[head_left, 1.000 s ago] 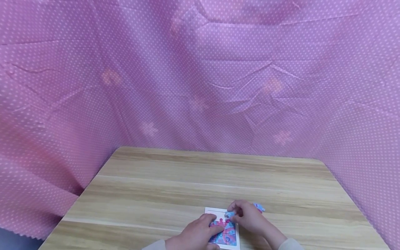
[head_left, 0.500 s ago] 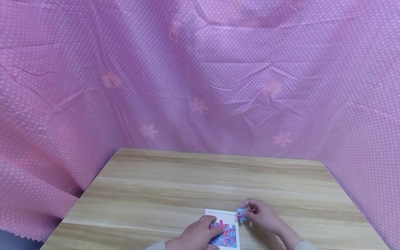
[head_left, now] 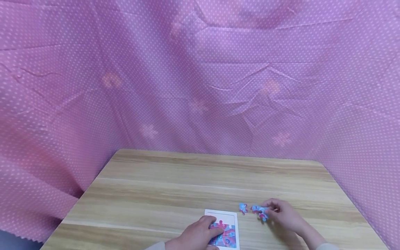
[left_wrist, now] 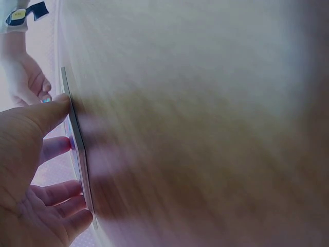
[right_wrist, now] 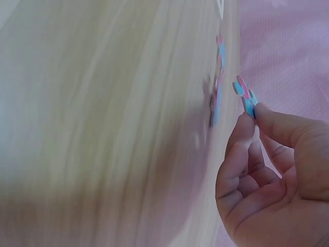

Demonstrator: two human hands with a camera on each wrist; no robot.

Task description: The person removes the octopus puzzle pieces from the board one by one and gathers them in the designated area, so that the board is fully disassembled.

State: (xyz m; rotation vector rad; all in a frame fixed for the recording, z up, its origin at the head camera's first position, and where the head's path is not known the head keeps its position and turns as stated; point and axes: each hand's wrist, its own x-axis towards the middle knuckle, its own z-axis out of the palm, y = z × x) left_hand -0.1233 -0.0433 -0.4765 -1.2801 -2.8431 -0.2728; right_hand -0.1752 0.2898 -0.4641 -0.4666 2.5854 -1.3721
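A white-framed jigsaw puzzle board [head_left: 236, 222] lies near the table's front edge, its lower part filled with pink and blue pieces. My left hand [head_left: 196, 233] rests over its left side, fingertips and thumb pressing on it; the left wrist view shows the board edge-on under the thumb [left_wrist: 54, 110]. Between thumb and fingertips, my right hand [head_left: 285, 216] pinches a blue and pink puzzle piece [right_wrist: 249, 102], raised off the table in the right wrist view. Two loose puzzle pieces lie between board and right hand: one puzzle piece [head_left: 242, 208] nearer the board, another puzzle piece [head_left: 255, 208] overlapped by the held one.
The wooden table [head_left: 175, 184] stretches away behind both hands. A pink dotted curtain [head_left: 200, 86] hangs around its back and sides. Upper left in the left wrist view, a dark band is on the right wrist [left_wrist: 18, 17].
My right hand has lifted a piece from the board's upper right and moved right with it, past where a loose piece now shows beside the board. The left hand stays put on the board.
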